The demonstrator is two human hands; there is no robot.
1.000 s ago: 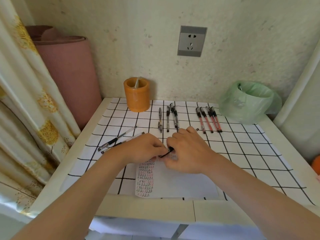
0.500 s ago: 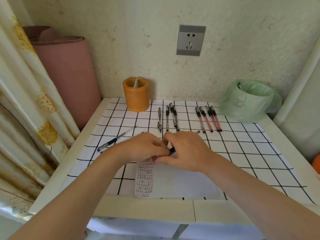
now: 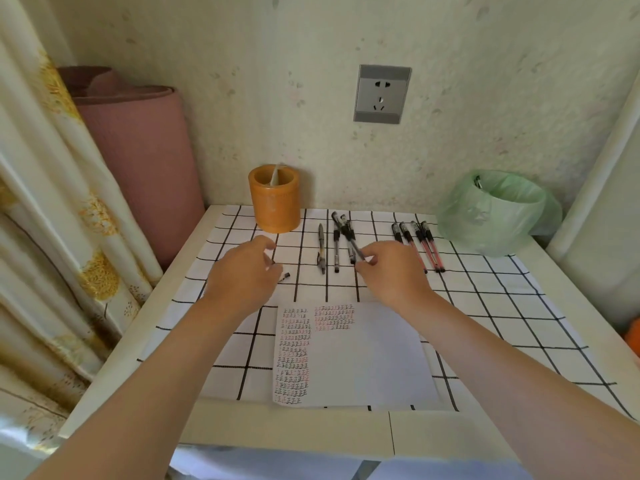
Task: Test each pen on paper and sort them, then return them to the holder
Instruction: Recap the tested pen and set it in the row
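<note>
Pinching black pen in right hand grip, over black pen row. Left hand grip loosely apart above pen tip on gridded surface. Scribbled paper nearer; orange holder behind.

Left hand hides pens.

2 bare forearms reached in from the bottom edge. No sleeve covered either arm up to where the frame cut them off. The left hand and the right hand wore no gloves, and neither wrist carried a watch or band. The fingernails looked short and unpainted, though blur hid finer detail.
</note>
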